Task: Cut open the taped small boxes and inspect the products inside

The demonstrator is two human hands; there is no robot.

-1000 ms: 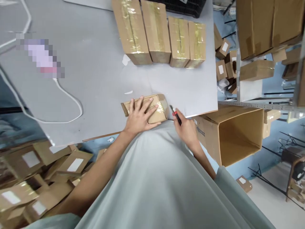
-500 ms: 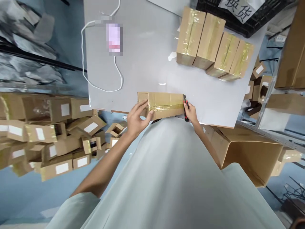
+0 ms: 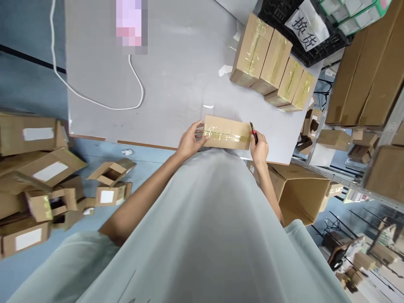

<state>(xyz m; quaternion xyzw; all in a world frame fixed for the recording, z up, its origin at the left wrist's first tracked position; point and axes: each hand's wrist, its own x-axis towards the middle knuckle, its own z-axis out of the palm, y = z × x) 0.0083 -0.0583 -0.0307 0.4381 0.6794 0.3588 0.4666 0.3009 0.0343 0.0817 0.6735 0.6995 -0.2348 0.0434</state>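
A small cardboard box (image 3: 227,123) with clear yellowish tape along its top lies at the near edge of the grey-topped table (image 3: 176,84), close against my shirt. My left hand (image 3: 190,141) grips its left end, thumb on the upper face and fingers curled at the end. At the opposite end, my right hand (image 3: 259,147) is closed around a red-and-black box cutter (image 3: 254,134). The cutter's tip points away from me, beside the box's right end. Whether the blade touches the cardboard, I cannot tell.
Several taped boxes (image 3: 252,50) stand in a row at the back right, beside a black crate (image 3: 307,52). A white cable (image 3: 104,107) runs across the table's left. Opened cartons (image 3: 110,174) litter the floor at left; a large open carton (image 3: 303,198) stands at right.
The view has shifted, so the table and floor appear moved. The box has turned slightly, its left end flap no longer showing. Both hands stay at its ends, the right still holding the box cutter.
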